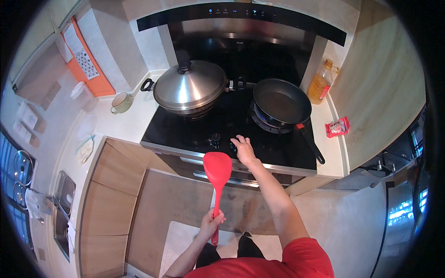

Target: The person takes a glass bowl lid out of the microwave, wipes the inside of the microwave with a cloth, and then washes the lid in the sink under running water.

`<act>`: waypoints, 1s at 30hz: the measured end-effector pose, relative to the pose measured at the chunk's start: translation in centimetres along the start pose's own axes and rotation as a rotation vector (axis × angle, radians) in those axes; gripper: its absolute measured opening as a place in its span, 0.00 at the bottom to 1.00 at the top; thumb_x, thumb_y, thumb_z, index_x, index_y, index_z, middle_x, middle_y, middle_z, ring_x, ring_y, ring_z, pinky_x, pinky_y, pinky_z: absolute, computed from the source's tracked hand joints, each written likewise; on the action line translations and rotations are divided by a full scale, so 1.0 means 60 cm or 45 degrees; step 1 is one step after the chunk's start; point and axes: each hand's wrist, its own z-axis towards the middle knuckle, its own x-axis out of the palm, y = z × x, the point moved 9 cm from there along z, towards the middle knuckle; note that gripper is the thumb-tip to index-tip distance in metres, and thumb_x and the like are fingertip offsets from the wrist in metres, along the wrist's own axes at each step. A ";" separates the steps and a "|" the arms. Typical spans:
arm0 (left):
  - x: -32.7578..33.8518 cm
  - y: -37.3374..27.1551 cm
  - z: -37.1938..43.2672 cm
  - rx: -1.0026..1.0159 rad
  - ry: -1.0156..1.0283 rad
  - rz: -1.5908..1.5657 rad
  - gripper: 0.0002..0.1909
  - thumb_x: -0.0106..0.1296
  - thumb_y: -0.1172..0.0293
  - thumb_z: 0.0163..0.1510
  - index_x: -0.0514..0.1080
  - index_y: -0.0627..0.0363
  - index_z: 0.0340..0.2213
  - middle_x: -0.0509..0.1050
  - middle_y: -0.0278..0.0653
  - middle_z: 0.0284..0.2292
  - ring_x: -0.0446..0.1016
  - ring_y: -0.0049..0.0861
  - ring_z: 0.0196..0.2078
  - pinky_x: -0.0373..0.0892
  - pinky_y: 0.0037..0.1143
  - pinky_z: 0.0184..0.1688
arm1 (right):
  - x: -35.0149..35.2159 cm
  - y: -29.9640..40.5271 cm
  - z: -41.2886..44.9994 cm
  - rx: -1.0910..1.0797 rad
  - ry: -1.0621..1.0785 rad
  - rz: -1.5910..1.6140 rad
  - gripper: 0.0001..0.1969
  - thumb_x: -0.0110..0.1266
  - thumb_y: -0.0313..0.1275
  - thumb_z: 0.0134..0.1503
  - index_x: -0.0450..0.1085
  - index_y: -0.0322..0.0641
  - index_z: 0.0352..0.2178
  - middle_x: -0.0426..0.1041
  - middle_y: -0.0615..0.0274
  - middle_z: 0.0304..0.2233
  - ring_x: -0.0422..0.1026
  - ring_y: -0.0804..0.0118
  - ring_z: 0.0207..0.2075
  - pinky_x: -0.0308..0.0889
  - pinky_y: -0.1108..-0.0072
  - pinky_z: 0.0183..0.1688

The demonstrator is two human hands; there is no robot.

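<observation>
My left hand (210,223) grips the handle of a red spatula (217,170), its broad head pointing up toward the stove's front edge. At the right-hand control knob (233,146) of the black gas cooktop (184,133) is my right hand (244,150), its fingers around or touching the knob, which they partly cover. A second knob (215,139) stands just to the left. On the right burner sits a black frying pan (282,99), with a bluish flame showing beneath it. A wok with a domed steel lid (194,85) rests on the left burner.
An oil bottle (319,83) and a red packet (338,127) sit on the right counter. The frying pan's handle (313,147) reaches toward the front right edge. A green mug (121,103) and a cloth (85,150) lie left, near the sink (65,194). A range hood (243,17) overhangs the back.
</observation>
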 end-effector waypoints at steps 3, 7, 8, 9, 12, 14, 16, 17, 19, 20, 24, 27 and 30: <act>0.026 -0.020 -0.002 0.008 -0.060 -0.063 0.03 0.44 0.74 0.55 0.63 0.59 0.28 0.66 0.30 0.22 0.66 0.15 0.27 0.63 0.17 0.32 | -0.014 -0.004 0.011 -0.125 0.111 -0.018 0.22 0.43 0.19 0.46 0.65 0.47 0.45 0.61 0.51 0.47 0.62 0.52 0.45 0.61 0.67 0.48; 0.060 -0.024 -0.007 0.009 -0.138 -0.090 0.03 0.44 0.74 0.55 0.63 0.59 0.28 0.66 0.31 0.22 0.66 0.16 0.27 0.63 0.17 0.33 | 0.000 -0.015 0.027 -0.252 0.275 -0.153 0.18 0.46 0.24 0.48 0.65 0.44 0.43 0.63 0.52 0.40 0.64 0.53 0.44 0.62 0.69 0.44; 0.068 -0.026 -0.007 0.015 -0.154 -0.103 0.03 0.44 0.74 0.55 0.63 0.59 0.28 0.66 0.31 0.22 0.66 0.16 0.27 0.63 0.17 0.34 | 0.005 -0.024 0.033 -0.216 0.284 -0.170 0.15 0.48 0.27 0.48 0.65 0.40 0.40 0.64 0.51 0.39 0.66 0.53 0.43 0.63 0.69 0.44; 0.075 -0.029 -0.011 0.013 -0.173 -0.109 0.03 0.44 0.74 0.55 0.63 0.59 0.28 0.66 0.31 0.22 0.66 0.16 0.27 0.63 0.17 0.34 | 0.003 -0.021 0.038 -0.186 0.300 -0.188 0.15 0.51 0.30 0.48 0.65 0.37 0.38 0.65 0.50 0.38 0.67 0.52 0.42 0.64 0.68 0.43; 0.084 -0.037 -0.024 0.005 -0.267 -0.132 0.03 0.44 0.75 0.54 0.63 0.59 0.28 0.66 0.31 0.22 0.66 0.17 0.27 0.63 0.18 0.34 | 0.007 -0.040 0.052 0.151 0.550 -0.211 0.21 0.56 0.40 0.47 0.63 0.34 0.36 0.66 0.46 0.38 0.70 0.51 0.40 0.66 0.68 0.40; 0.086 -0.037 -0.028 0.029 -0.298 -0.158 0.02 0.44 0.75 0.54 0.62 0.59 0.28 0.66 0.32 0.23 0.66 0.17 0.27 0.63 0.18 0.33 | 0.003 -0.031 0.055 0.217 0.563 -0.175 0.23 0.56 0.42 0.46 0.63 0.36 0.37 0.66 0.44 0.38 0.70 0.51 0.40 0.66 0.67 0.40; 0.093 -0.040 -0.025 0.016 -0.312 -0.142 0.02 0.44 0.75 0.54 0.62 0.59 0.28 0.67 0.32 0.23 0.66 0.17 0.26 0.63 0.18 0.32 | 0.005 -0.039 0.053 0.297 0.569 -0.145 0.24 0.57 0.43 0.46 0.62 0.37 0.39 0.66 0.43 0.38 0.70 0.50 0.40 0.67 0.67 0.39; 0.095 -0.042 -0.024 0.005 -0.323 -0.126 0.02 0.44 0.75 0.54 0.62 0.59 0.29 0.67 0.32 0.23 0.66 0.17 0.26 0.62 0.18 0.32 | 0.005 -0.032 0.053 0.241 0.509 -0.119 0.24 0.57 0.41 0.46 0.61 0.39 0.41 0.66 0.43 0.38 0.70 0.50 0.40 0.66 0.67 0.40; 0.101 -0.046 -0.014 0.013 -0.326 -0.110 0.02 0.44 0.76 0.54 0.62 0.59 0.29 0.67 0.32 0.23 0.66 0.17 0.26 0.62 0.18 0.32 | 0.016 -0.038 0.043 0.146 0.401 -0.036 0.25 0.57 0.35 0.46 0.60 0.43 0.45 0.65 0.44 0.40 0.68 0.49 0.42 0.65 0.67 0.43; 0.106 -0.047 -0.009 0.020 -0.325 -0.091 0.02 0.44 0.76 0.54 0.62 0.59 0.29 0.67 0.32 0.23 0.66 0.17 0.26 0.62 0.17 0.31 | 0.022 -0.052 0.042 0.124 0.420 -0.005 0.25 0.57 0.34 0.46 0.59 0.43 0.46 0.65 0.45 0.41 0.68 0.49 0.43 0.65 0.67 0.43; 0.117 -0.051 0.011 0.032 -0.314 -0.134 0.02 0.44 0.76 0.54 0.62 0.59 0.29 0.66 0.32 0.23 0.65 0.17 0.26 0.62 0.17 0.31 | 0.024 -0.071 0.044 0.047 0.426 0.043 0.25 0.57 0.35 0.46 0.59 0.41 0.45 0.68 0.48 0.39 0.68 0.48 0.42 0.65 0.65 0.41; 0.120 -0.052 0.025 0.010 -0.299 -0.162 0.02 0.43 0.75 0.54 0.62 0.59 0.29 0.66 0.32 0.22 0.65 0.17 0.26 0.62 0.18 0.32 | 0.025 -0.066 0.046 0.059 0.404 -0.022 0.26 0.58 0.40 0.44 0.60 0.39 0.42 0.71 0.49 0.35 0.70 0.49 0.38 0.66 0.65 0.39; 0.120 -0.061 0.043 -0.002 -0.240 -0.166 0.02 0.43 0.75 0.54 0.62 0.59 0.29 0.66 0.32 0.22 0.66 0.17 0.27 0.62 0.18 0.33 | 0.026 -0.073 0.043 0.127 0.403 -0.038 0.26 0.59 0.40 0.43 0.60 0.35 0.39 0.70 0.46 0.34 0.71 0.49 0.38 0.66 0.65 0.38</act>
